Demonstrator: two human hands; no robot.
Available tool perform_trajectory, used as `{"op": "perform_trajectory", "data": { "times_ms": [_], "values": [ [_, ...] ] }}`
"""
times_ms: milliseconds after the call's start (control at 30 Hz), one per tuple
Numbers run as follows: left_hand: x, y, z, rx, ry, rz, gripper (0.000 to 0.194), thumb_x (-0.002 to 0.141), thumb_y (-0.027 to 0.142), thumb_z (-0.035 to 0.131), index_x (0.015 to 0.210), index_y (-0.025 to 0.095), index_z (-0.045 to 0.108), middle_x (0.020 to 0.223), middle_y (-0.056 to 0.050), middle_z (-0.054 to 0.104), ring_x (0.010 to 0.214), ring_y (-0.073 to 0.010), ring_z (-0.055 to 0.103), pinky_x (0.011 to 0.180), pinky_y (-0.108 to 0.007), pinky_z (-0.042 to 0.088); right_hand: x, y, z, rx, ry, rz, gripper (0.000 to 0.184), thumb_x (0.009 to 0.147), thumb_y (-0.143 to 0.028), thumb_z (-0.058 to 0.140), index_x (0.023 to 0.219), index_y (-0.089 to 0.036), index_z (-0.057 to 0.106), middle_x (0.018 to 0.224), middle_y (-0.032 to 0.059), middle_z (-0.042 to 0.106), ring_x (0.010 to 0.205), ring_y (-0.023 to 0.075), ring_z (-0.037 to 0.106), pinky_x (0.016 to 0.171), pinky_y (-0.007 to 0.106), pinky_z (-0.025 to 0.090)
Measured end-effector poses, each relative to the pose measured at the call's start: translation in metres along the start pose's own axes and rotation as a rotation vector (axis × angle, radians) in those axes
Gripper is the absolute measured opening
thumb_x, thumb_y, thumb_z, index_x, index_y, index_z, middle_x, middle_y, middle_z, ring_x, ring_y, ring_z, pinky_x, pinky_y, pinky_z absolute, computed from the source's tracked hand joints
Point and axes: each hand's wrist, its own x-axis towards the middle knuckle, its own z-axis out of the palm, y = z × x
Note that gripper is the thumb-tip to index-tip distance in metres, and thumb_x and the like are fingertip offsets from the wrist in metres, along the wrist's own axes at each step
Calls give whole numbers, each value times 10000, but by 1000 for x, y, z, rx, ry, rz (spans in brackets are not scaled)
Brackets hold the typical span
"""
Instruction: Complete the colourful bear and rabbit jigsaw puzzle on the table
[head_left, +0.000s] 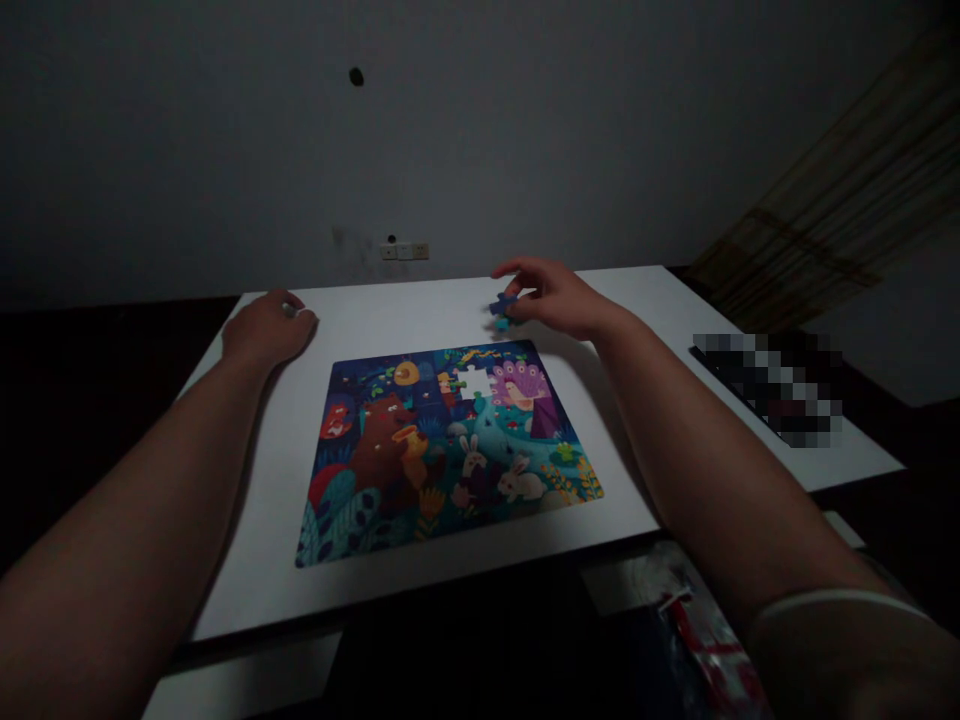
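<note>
A colourful jigsaw puzzle [442, 450] with a bear, rabbits and a peacock lies flat on the white table [360, 320]. One white gap [472, 381] shows near its top middle. My right hand [551, 295] hovers just beyond the puzzle's top edge, fingers pinched on a blue puzzle piece [502, 306]. A second bluish piece seems to lie just under it. My left hand [268, 325] rests on the table at the far left, fingers curled into a loose fist, nothing visible in it.
A dark flat object [765, 385], partly blurred out, lies on the table's right side. A wall socket [405, 251] sits behind the table. Bags or packaging [675, 610] lie below the table's near edge. The room is dim.
</note>
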Motion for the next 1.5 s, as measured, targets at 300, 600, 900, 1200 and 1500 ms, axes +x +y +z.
{"op": "perform_trajectory", "data": {
  "times_ms": [300, 600, 900, 1200, 1500],
  "values": [
    [-6, 4, -6, 12, -18, 1, 483, 852, 555, 578, 1216, 249, 660, 1282, -154, 696, 1193, -391, 623, 966, -535, 495, -4, -26, 17, 229, -374, 74, 285, 700, -241, 848, 968, -210, 756, 886, 35, 768, 793, 189, 704, 705, 277, 561],
    [-5, 6, -6, 48, 1, 4, 471, 901, 547, 549, 1201, 206, 677, 1214, -173, 723, 1118, -369, 662, 928, -481, 527, -5, -23, 21, 177, -558, 62, 235, 819, -224, 742, 1039, -141, 742, 827, 48, 742, 722, 162, 667, 636, 246, 509],
    [-3, 3, -4, 33, -3, 3, 480, 920, 549, 554, 1224, 200, 679, 1230, -168, 718, 1114, -355, 654, 952, -485, 521, -6, -26, 28, 1, -665, 70, 243, 781, -238, 773, 986, -124, 711, 733, 14, 722, 595, 112, 567, 523, 212, 385],
    [-6, 7, -7, 41, -7, -9, 463, 911, 523, 565, 1226, 203, 676, 1243, -174, 716, 1133, -381, 660, 947, -506, 530, -2, -23, 28, -47, -594, -71, 387, 800, -208, 696, 1180, -157, 753, 845, 3, 710, 699, 132, 576, 622, 225, 427],
    [-7, 9, -8, 42, -7, -11, 448, 911, 518, 550, 1211, 210, 675, 1221, -171, 715, 1133, -384, 657, 947, -512, 528, -4, -23, 28, 7, -589, -25, 379, 824, -176, 704, 1194, -109, 756, 936, 74, 770, 772, 164, 632, 665, 241, 475]
  ]
}}
